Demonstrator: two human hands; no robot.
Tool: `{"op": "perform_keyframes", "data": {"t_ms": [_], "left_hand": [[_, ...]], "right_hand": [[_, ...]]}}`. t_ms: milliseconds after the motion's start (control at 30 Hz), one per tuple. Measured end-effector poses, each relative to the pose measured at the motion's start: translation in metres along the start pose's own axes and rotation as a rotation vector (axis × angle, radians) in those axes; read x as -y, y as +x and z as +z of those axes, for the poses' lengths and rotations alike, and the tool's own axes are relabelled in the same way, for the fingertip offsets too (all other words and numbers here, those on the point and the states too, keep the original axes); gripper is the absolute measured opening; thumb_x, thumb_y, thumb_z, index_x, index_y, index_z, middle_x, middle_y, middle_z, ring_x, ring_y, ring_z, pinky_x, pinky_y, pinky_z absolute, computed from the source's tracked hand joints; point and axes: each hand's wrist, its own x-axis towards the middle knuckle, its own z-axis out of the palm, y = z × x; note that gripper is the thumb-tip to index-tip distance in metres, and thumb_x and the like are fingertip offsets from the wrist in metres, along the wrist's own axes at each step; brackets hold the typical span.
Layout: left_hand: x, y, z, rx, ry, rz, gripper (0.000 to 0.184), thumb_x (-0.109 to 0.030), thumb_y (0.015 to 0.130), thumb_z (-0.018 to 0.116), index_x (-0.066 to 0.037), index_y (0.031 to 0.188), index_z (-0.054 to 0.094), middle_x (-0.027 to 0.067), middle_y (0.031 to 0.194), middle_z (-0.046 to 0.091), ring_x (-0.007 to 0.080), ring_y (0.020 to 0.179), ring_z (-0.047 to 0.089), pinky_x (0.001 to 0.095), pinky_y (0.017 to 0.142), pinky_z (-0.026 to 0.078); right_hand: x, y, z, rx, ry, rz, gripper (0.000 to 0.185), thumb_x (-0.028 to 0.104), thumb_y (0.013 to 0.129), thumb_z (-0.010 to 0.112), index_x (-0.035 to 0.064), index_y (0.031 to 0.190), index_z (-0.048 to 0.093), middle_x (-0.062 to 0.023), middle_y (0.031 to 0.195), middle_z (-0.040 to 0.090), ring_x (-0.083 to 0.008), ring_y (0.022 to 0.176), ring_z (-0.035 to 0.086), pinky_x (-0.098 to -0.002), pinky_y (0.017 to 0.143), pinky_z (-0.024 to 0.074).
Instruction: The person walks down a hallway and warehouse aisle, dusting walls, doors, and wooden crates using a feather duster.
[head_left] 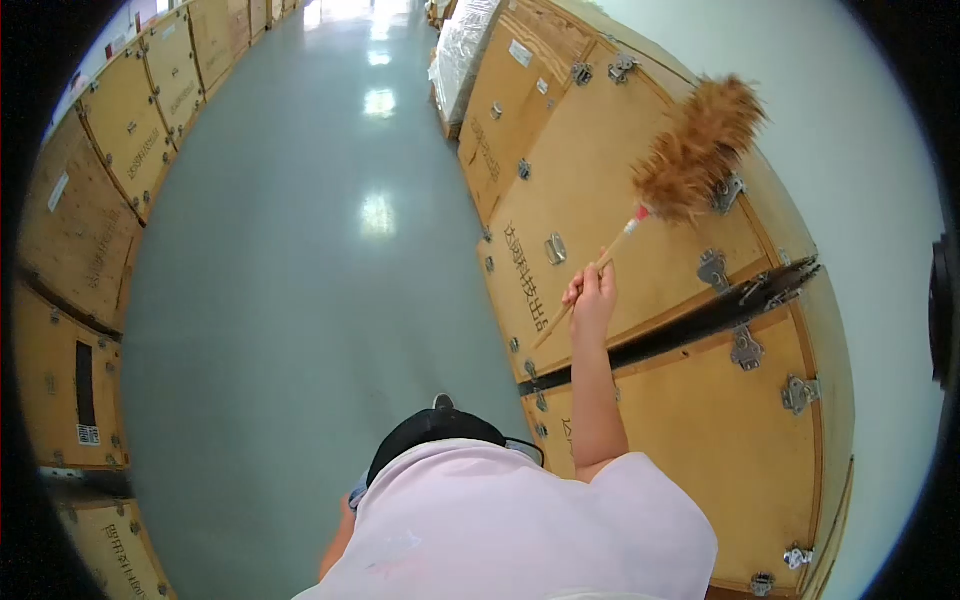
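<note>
My right hand [592,292] is closed around the thin wooden handle of a feather duster [703,150]. The duster's brown feathered head is up and to the right of the hand, against the upper part of a large wooden crate [610,170] near its metal latches. A red and white band joins the feathers to the stick, whose lower end points down and left. My left hand is out of sight; only part of the left arm shows beside my body at the bottom.
Another wooden crate [720,440] stands nearer on the right, with a dark gap between the two. Plastic-wrapped goods [465,60] stand farther along. More crates [80,215] line the left side. A grey glossy floor [300,300] runs between the rows.
</note>
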Motion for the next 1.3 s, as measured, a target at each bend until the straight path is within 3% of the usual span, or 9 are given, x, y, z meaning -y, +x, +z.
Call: {"op": "perform_keyframes", "data": {"t_ms": [267,500,600,667,800,867,1067,1267,1300], "left_hand": [[-0.058,0.017,0.021,-0.046,-0.039,-0.025,0.028,-0.024,0.061,0.058,0.001,0.074,0.057,0.0151,0.066,0.057,0.0209,0.059,0.055,0.0313,0.053,0.042],[-0.101,0.015,0.025,-0.069,-0.055,-0.062,0.027,-0.024,0.061,0.057,0.0,0.072,0.058,0.015,0.066,0.057,0.0215,0.059,0.055,0.0314,0.054,0.042],[-0.112,0.01,0.021,-0.061,-0.046,-0.085,0.027,-0.024,0.061,0.057,0.0,0.072,0.058,0.015,0.066,0.057,0.0218,0.059,0.055,0.0315,0.054,0.042],[-0.119,0.005,0.015,-0.058,-0.032,-0.089,0.026,-0.024,0.061,0.057,0.0,0.071,0.058,0.015,0.066,0.057,0.022,0.059,0.055,0.0315,0.054,0.042],[-0.132,-0.002,0.008,-0.052,-0.02,-0.094,0.026,-0.024,0.061,0.056,-0.001,0.07,0.058,0.0149,0.066,0.057,0.0223,0.06,0.055,0.0315,0.055,0.042],[-0.137,-0.006,0.007,-0.053,-0.025,-0.099,0.025,-0.024,0.06,0.056,-0.001,0.07,0.058,0.0149,0.066,0.057,0.0225,0.06,0.055,0.0316,0.055,0.042],[-0.159,-0.027,-0.011,0.004,-0.023,-0.114,0.025,-0.023,0.061,0.056,0.0,0.07,0.058,0.0145,0.065,0.057,0.0212,0.059,0.055,0.0318,0.054,0.042],[-0.163,-0.035,-0.027,0.075,-0.014,-0.05,0.026,-0.022,0.062,0.056,0.001,0.073,0.057,0.0152,0.065,0.057,0.0213,0.06,0.055,0.0317,0.054,0.042],[-0.164,-0.035,-0.03,0.091,0.034,-0.052,0.027,-0.023,0.062,0.056,0.001,0.074,0.056,0.0156,0.066,0.057,0.0222,0.061,0.055,0.0318,0.055,0.043]], "right_hand": [[-0.04,0.132,-0.021,0.103,-0.312,0.131,0.029,0.011,0.081,0.038,0.005,0.109,0.037,0.0008,0.056,0.037,-0.0043,0.036,0.029,-0.0168,0.03,0.0245],[-0.067,0.19,-0.075,0.065,-0.63,0.07,0.02,0.013,0.079,0.041,0.0062,0.096,0.048,0.0023,0.054,0.039,-0.0031,0.038,0.032,-0.0167,0.032,0.0245],[-0.064,0.2,-0.097,-0.024,-0.844,-0.167,0.022,0.012,0.077,0.043,-0.0004,0.093,0.051,-0.0029,0.05,0.045,-0.0131,0.046,0.044,-0.0249,0.044,0.0343],[-0.061,0.205,-0.111,-0.116,-1.113,-0.512,0.025,0.013,0.077,0.042,0.0006,0.096,0.05,-0.0113,0.059,0.052,-0.026,0.054,0.05,-0.0334,0.05,0.0387],[-0.083,0.202,-0.161,-0.072,-1.511,-0.536,0.024,0.014,0.076,0.041,0.0014,0.094,0.05,-0.0181,0.07,0.054,-0.035,0.064,0.051,-0.0397,0.057,0.0399],[-0.089,0.18,-0.174,-0.013,-1.712,-0.205,0.022,0.015,0.076,0.04,0.0028,0.091,0.051,-0.0192,0.077,0.054,-0.0333,0.07,0.052,-0.0398,0.06,0.0405],[-0.096,0.101,-0.196,0.082,-1.659,0.004,0.024,0.016,0.075,0.041,0.005,0.095,0.05,-0.0209,0.073,0.053,-0.0344,0.071,0.051,-0.0399,0.059,0.0406],[-0.031,0.05,-0.201,-0.084,-1.596,-0.164,0.028,0.013,0.075,0.042,0.0046,0.101,0.048,-0.0192,0.074,0.054,-0.0337,0.071,0.052,-0.0375,0.059,0.0405],[-0.023,0.05,-0.205,-0.143,-1.536,-0.292,0.028,0.013,0.075,0.042,0.0042,0.101,0.048,-0.0191,0.075,0.054,-0.0332,0.071,0.052,-0.0365,0.058,0.0409]]}}
